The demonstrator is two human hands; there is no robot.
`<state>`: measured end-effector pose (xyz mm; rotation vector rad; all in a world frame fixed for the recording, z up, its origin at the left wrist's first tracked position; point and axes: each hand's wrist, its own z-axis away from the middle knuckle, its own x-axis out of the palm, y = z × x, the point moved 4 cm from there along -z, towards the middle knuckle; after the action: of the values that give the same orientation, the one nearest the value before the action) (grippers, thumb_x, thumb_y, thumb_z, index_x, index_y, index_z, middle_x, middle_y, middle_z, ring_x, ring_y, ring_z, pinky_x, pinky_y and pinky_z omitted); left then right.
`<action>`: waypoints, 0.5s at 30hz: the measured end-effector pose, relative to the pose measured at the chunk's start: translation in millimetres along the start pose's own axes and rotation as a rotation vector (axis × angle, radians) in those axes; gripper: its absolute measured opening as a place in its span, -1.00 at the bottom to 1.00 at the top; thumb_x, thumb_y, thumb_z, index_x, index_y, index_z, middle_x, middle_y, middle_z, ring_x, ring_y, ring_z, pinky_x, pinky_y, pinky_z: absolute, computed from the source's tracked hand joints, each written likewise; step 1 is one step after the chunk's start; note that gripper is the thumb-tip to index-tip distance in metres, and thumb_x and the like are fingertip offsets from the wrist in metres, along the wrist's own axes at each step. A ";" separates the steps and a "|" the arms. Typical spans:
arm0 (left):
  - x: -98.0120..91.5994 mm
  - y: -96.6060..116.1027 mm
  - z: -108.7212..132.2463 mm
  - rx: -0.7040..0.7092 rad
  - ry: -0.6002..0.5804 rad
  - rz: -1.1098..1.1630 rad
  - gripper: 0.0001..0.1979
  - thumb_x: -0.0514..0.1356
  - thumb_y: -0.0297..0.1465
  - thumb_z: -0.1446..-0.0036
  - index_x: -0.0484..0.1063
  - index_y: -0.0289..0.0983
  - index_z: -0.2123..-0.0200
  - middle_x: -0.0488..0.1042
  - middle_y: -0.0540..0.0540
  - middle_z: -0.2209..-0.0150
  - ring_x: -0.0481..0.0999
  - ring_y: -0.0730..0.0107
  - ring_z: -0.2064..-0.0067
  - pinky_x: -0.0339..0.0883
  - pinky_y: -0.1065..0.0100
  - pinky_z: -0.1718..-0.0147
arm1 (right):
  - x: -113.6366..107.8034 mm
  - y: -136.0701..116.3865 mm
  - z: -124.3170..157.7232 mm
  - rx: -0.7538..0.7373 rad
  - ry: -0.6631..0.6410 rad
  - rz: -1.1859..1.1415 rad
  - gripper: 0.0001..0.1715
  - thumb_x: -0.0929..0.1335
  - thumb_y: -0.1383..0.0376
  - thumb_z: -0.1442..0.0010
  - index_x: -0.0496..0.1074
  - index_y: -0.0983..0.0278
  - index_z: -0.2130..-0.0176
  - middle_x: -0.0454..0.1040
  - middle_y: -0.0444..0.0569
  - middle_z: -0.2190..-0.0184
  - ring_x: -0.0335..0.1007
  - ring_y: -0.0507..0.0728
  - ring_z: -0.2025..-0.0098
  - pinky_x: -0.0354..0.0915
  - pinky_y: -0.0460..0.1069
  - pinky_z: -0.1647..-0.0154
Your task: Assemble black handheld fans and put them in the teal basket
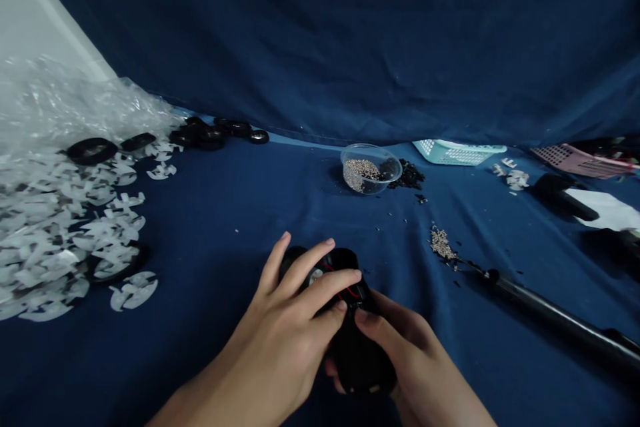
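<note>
A black plastic housing (357, 353) with red wires showing inside it rests low in the middle of the blue cloth. My left hand (290, 320) lies over its top, fingers curled round it. From the right and below, my right hand (405, 347) grips the same housing, with a fingertip pressed on its top next to the red wires. Much of the housing is hidden under both hands.
A clear bowl (371, 169) of small metal screws stands beyond, a heap of black bits (409, 176) beside it. Loose screws (441, 244) and a black screwdriver (550, 310) lie right. White plastic pieces (65, 227), black rings (215, 133) and a clear bag lie left. Baskets (457, 151) sit far right.
</note>
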<state>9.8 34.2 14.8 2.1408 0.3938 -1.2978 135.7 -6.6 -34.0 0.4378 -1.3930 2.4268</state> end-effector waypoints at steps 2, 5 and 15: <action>-1.3 -1.0 -0.2 -0.001 -0.018 0.003 -0.62 0.08 -0.65 -0.04 0.57 -0.19 0.20 0.47 -0.02 -0.12 0.14 0.02 -0.30 -0.37 -0.10 -0.31 | -0.2 0.5 1.0 0.015 -0.002 -0.036 -0.55 0.35 0.10 -0.23 0.40 0.37 0.02 0.56 0.02 0.48 0.51 0.12 0.46 0.36 -0.06 0.43; -5.5 -0.5 0.0 -0.051 -0.015 0.035 -0.62 0.09 -0.62 -0.05 0.57 -0.12 0.19 0.44 -0.01 -0.12 0.17 0.02 -0.28 -0.21 -0.12 -0.28 | -0.7 3.4 2.6 0.015 0.019 -0.069 -0.57 0.37 0.10 -0.20 0.44 0.34 0.05 0.57 0.00 0.45 0.53 0.12 0.43 0.37 -0.06 0.44; -2.5 -18.3 22.5 -0.608 0.285 0.310 -0.65 0.20 -0.36 -0.11 0.24 -0.11 0.03 0.29 -0.13 -0.13 0.36 0.10 -0.13 0.33 0.01 -0.03 | -4.0 5.8 2.7 -0.163 0.197 -0.007 -0.38 0.51 0.16 0.01 0.40 0.18 -0.04 0.51 0.00 0.01 0.46 0.22 0.02 0.39 0.06 0.03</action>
<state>-16.9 34.4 3.0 1.7666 0.4763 -0.5964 137.2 -12.2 -38.8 0.1591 -1.4831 2.2578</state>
